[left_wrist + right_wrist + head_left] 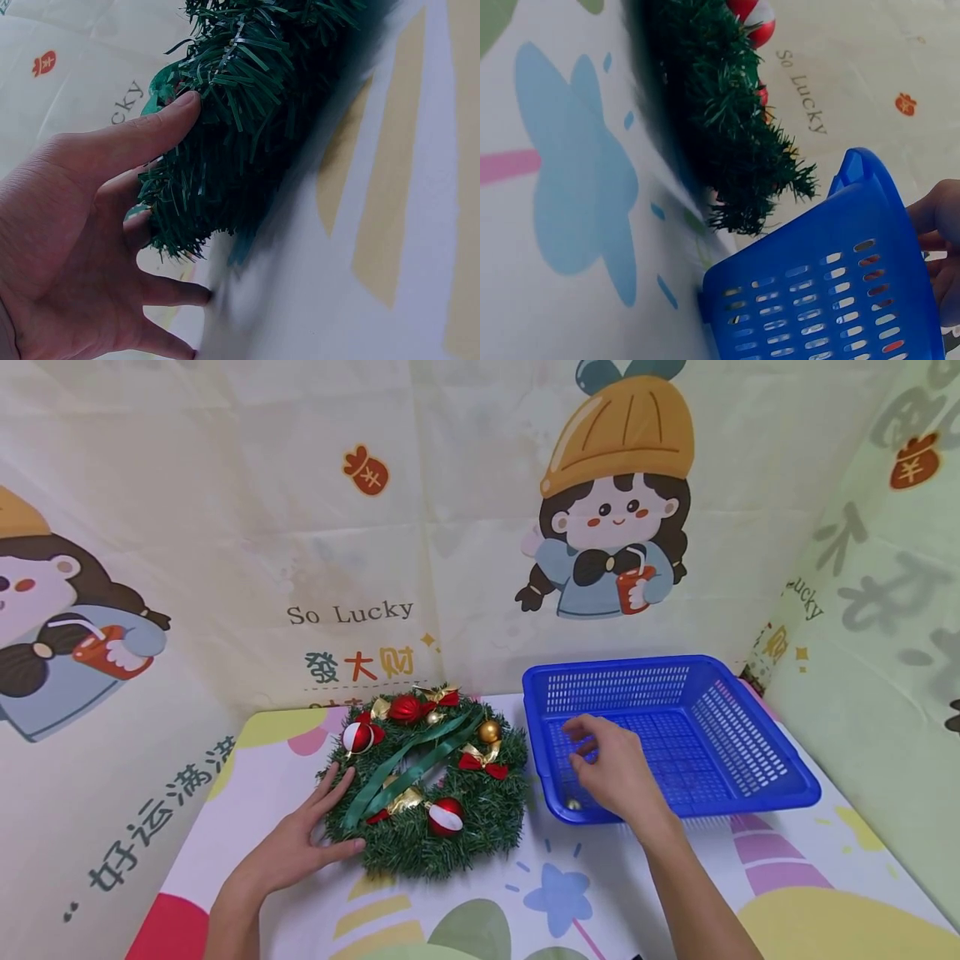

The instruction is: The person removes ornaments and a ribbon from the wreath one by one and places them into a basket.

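A green tinsel Christmas wreath (480,802) lies on the table, decorated with red and white balls, gold balls, red-and-gold bows and a green ribbon (420,768) across its middle. At its left edge rests my left hand (296,843), fingers spread; in the left wrist view the thumb (161,131) touches the greenery. Above the left end of a blue plastic basket (675,814) is my right hand (618,768), its fingers loosely bent with nothing visible between them. One small gold ball (573,805) sits in the basket's near left corner. The basket wall hides part of the right hand in its wrist view.
The patterned tablecloth (555,897) covers the table. Printed cloth walls (465,527) stand behind and at both sides. The basket stands close to the wreath's right side, with a narrow gap between them. A dark bit shows at the bottom edge.
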### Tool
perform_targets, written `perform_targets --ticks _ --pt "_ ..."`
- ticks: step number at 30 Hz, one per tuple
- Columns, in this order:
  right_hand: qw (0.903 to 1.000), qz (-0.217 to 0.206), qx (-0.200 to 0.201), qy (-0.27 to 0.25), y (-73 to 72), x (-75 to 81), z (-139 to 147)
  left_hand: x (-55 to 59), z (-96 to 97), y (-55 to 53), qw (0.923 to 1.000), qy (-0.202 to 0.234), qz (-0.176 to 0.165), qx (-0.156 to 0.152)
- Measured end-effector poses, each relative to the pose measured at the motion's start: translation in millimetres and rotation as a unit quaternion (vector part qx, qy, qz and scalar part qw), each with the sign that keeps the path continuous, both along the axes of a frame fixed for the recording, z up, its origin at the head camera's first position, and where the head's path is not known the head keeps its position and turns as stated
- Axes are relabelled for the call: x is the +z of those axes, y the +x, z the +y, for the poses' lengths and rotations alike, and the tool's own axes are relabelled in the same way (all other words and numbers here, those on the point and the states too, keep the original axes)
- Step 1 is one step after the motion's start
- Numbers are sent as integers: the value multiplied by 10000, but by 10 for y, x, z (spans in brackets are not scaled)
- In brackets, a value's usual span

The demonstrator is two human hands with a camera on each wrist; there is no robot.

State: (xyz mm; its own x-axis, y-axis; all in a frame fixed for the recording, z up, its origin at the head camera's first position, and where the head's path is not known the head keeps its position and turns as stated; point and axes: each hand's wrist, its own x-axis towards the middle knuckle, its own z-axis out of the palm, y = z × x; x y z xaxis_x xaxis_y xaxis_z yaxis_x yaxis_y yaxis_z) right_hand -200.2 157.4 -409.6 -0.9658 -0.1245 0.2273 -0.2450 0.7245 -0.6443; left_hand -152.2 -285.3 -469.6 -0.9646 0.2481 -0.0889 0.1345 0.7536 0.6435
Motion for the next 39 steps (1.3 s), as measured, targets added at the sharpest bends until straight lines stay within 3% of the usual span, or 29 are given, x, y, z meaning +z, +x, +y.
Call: perform_targets --ticks 7,13,26,32,39 --pt "9948 724 134 -700 74 28 -130 3 7 9 10000 -2 38 -6" --pt "9885 884 533 -1107 157 44 -282 -19 -1 3 10000 -33 45 0" --pt "9812 457 1244 -1401 231 -6 -498 -4 0 8 10000 -27 40 -9" --pt "9734 55 1742 -1486 256 -38 -585 -7 4 7 10000 -14 16 8" --pt "9694 -387 1974 -1409 278 -81 -645 -2 7 7 10000 -29 41 12"
